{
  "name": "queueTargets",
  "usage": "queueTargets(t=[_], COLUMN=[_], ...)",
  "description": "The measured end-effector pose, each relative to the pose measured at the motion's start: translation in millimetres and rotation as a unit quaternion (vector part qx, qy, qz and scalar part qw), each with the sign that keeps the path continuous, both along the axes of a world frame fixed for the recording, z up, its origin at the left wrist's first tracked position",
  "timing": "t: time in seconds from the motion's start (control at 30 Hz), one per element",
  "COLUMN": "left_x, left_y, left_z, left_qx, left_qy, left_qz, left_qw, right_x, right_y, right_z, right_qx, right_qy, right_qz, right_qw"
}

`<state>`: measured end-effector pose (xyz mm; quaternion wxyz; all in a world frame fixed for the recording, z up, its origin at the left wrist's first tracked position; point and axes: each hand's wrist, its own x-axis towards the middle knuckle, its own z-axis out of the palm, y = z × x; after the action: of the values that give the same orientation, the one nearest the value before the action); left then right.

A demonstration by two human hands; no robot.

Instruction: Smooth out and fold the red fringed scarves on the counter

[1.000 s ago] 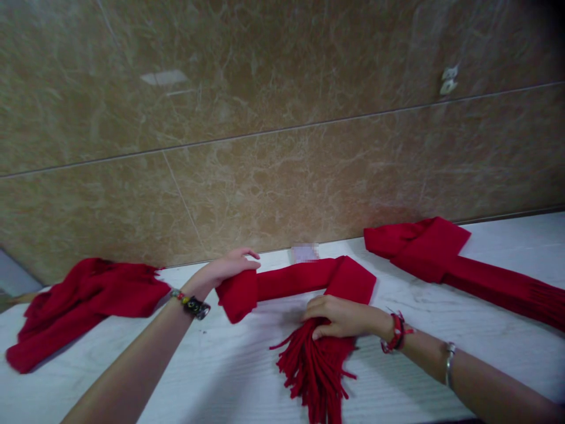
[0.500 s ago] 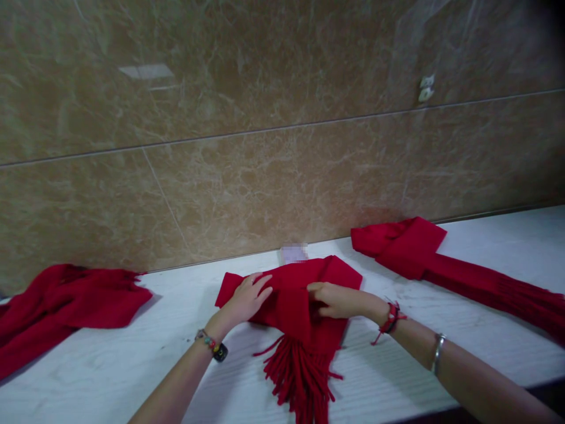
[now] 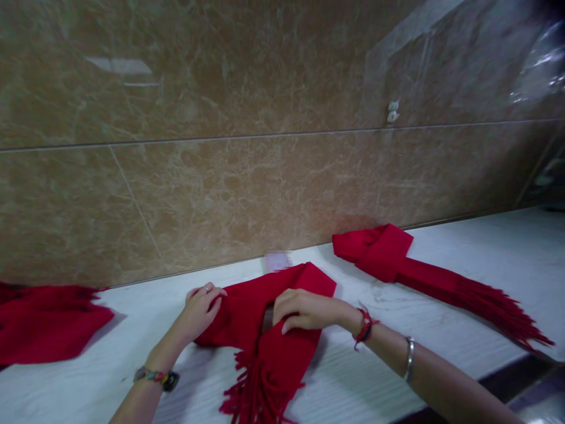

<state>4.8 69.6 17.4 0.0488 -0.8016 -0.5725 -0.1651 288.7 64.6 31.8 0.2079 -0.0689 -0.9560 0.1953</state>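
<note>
A red fringed scarf [image 3: 286, 365] lies folded on the white table in front of me, with its fringe pointing toward me. My left hand [image 3: 203, 312] is closed around its left folded end, thumb on the near side. On the inner edge of the right-hand strip, my right hand [image 3: 298, 309] has its fingers curled and grips the cloth; some fingertips are hidden. Between the two strips a small dark gap shows.
Another red scarf [image 3: 379, 253], folded with a long fringed tail, lies to the right. Part of a third red scarf [image 3: 48, 330] is at the left. A pale, blurred card [image 3: 278, 261] rests by the brown marble-like wall [image 3: 220, 194] behind the white table [image 3: 366, 377].
My left hand has moved left to the scarf's end and closed on it. My right hand has pulled the strip open, so a gap appears. The view has shifted right.
</note>
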Motion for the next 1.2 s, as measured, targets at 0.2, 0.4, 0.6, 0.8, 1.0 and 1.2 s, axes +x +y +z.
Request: queueTargets(t=[0.2,0.4,0.6,0.8,1.0,1.2], left_x=[-28.1,-22.9,28.3,78.5,77.2,73.0], left_y=[-1.7,5.2,-14.1,-41.1,-38.5,-48.5], left_z=[-4.7,-16.6,-8.1,-15.9,-14.5,-6.5], left_qx=[0.032,0.118,0.082,-0.111,-0.192,-0.272], left_qy=[0.064,0.090,0.011,-0.023,-0.098,-0.114], left_qz=[0.115,0.098,-0.066,-0.172,-0.160,-0.122], left_qw=[0.991,0.984,0.994,0.979,0.963,0.948], right_x=[-35.8,20.5,49.8,42.8,49.8,54.3], right_y=[-4.8,27.9,65.6,78.8,94.4,87.3], right_z=[-24.6,-8.8,-38.2,-55.3,-54.5,-50.8], right_qx=[0.111,0.037,0.001,-0.021,-0.026,0.001], right_qy=[-0.085,-0.001,-0.023,-0.008,0.019,0.028], right_qz=[-0.008,-0.262,-0.506,-0.524,-0.542,-0.509], right_qw=[0.990,0.964,0.862,0.851,0.840,0.860])
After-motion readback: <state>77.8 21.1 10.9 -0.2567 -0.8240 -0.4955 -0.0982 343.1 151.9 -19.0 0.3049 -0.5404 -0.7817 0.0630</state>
